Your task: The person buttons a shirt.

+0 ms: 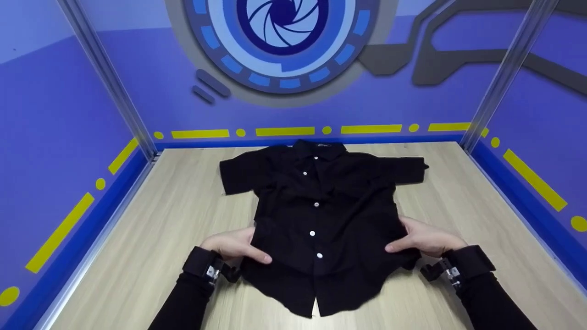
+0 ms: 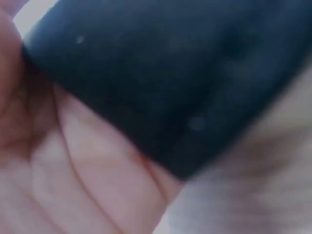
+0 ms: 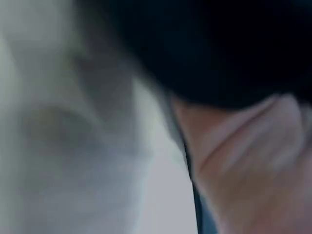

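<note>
A black short-sleeved button-up shirt [image 1: 339, 220] with white buttons lies front up, its collar toward the back wall and its hem toward me. At its left side edge, my left hand [image 1: 234, 243] grips the cloth, thumb on top and the other fingers hidden beneath. My right hand [image 1: 429, 236] holds the opposite side edge in the same way, low on the body. In the left wrist view the dark cloth [image 2: 161, 73] lies across the palm. The right wrist view is blurred, with dark cloth [image 3: 219, 53] over the fingers.
The shirt is on a light wood-grain table [image 1: 174, 197]. Blue printed panels [image 1: 114, 160] with yellow marks stand at the back and both sides, joined by metal posts [image 1: 110, 82]. A black strap with a small camera [image 1: 213, 272] sits on each wrist.
</note>
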{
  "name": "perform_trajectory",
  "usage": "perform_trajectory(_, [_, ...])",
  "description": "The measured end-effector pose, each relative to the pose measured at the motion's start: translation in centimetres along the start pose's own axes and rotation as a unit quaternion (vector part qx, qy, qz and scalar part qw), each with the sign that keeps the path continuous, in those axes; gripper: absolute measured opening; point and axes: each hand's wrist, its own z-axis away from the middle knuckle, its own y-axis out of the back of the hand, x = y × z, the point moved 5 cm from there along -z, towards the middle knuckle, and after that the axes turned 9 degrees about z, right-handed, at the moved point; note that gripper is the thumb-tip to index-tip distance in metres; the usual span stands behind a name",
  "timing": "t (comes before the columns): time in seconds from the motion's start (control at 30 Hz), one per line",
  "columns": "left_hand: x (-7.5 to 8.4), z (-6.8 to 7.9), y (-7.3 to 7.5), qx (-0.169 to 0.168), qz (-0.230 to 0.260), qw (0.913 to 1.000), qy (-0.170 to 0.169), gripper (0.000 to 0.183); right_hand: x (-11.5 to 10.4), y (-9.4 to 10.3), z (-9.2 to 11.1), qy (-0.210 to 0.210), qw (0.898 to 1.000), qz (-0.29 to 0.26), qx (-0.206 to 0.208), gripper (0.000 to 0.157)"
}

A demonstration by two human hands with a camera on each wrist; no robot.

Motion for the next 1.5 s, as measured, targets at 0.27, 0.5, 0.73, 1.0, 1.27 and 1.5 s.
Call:
perform_trajectory(0.27, [2.0, -0.3, 2.3, 0.190, 0.092, 0.9725, -0.098, 0.056, -2.3, 1.4, 0.0, 0.112, 0.961, -0.242, 0.077, 0.056])
perform_trajectory(0.5, [1.5, -0.3, 3.9, 0.320, 0.146, 0.9318, -0.090, 0.053, -0.7, 2.4, -0.8, 0.031, 0.941, -0.298, 0.159, 0.069])
perform_trajectory(0.73, [0.5, -0.5, 2.6, 0.186, 0.089, 0.9783, -0.017, 0.048, 0.7, 1.3, -1.3, -0.053, 0.968, -0.224, 0.103, 0.057])
perform_trajectory(1.0, [0.7, -0.6, 0.8, 0.074, -0.019, 0.9967, -0.027, 0.056, 0.5, 0.2, -1.0, -0.026, 0.995, -0.079, 0.051, 0.061])
perform_trajectory(1.27, [0.4, -0.3, 3.7, 0.250, 0.024, 0.9675, -0.027, 0.042, 0.9, 2.9, 0.0, -0.051, 0.985, -0.105, 0.130, 0.068])
perform_trajectory(1.5, [-0.5, -0.1, 3.6, 0.190, 0.092, 0.9755, 0.061, 0.073, 1.5, 4.6, 0.4, -0.119, 0.968, 0.097, 0.199, 0.063])
